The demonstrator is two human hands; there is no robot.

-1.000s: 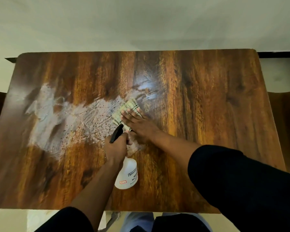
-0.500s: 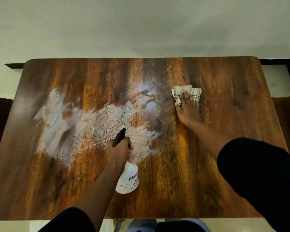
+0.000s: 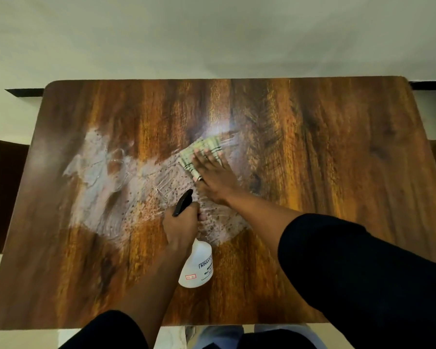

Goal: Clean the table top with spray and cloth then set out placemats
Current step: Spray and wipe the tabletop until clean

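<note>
The cloth (image 3: 202,153) sits just above the middle of the frame, flat on the wooden bench (image 3: 337,172), with the right hand (image 3: 212,172) pressing it down, fingers straight and spread a bit. Just below it, the left hand (image 3: 181,227) has its fingers wrapped round the neck of the white spray bottle (image 3: 196,267). Whitish wet smears (image 3: 106,185) run off to the left of both.

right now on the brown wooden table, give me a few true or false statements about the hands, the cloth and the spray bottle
1. The left hand grips the white plastic spray bottle. True.
2. The right hand holds the bottle's black trigger nozzle. False: it presses flat on the pale striped cloth.
3. White foamy residue covers the left half of the brown wooden table. True.
4. Placemats lie on the table. False: none are in view.
5. The cloth lies at the table's right edge. False: it is near the middle.
</note>
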